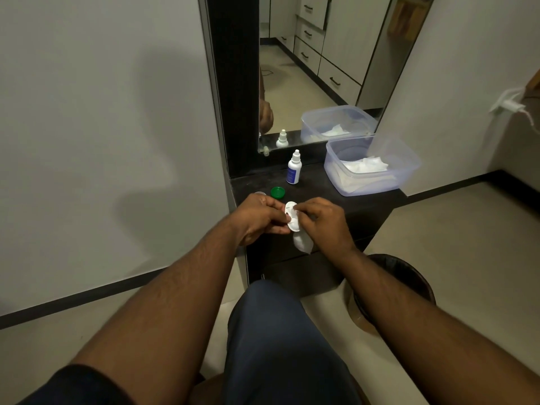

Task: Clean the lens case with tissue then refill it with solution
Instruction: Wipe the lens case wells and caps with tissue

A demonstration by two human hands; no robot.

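Head view: a person is sitting at a low dark vanity shelf (350,197), looking down at both bare forearms reaching forward.
Left hand (258,219): it is closing its fingers on the left edge of a white lens case (292,216), holding it in the air just above the shelf's front edge.
Right hand (324,222): it is pinching a white tissue (302,241) against the case; the loose end of the tissue is hanging down below the hand.
Lens case: it is sitting between the two hands, tilted, with one open well facing the camera; the other well is partly hidden by fingers.
Green cap (277,192): it is lying on the shelf just beyond the left hand, open side up.
Clear cap (260,193): only a sliver is showing behind the left hand, beside the green cap.
Solution bottle (293,168): small, white, blue-labelled, standing upright and capped near the mirror (321,68).
Plastic tub (371,168): translucent, sitting at the right end of the shelf, holding folded white tissues.
Waste bin (394,290): dark, lined, standing on the floor under the right forearm.
Mirror: it is reflecting the bottle, the tub and a row of drawers.
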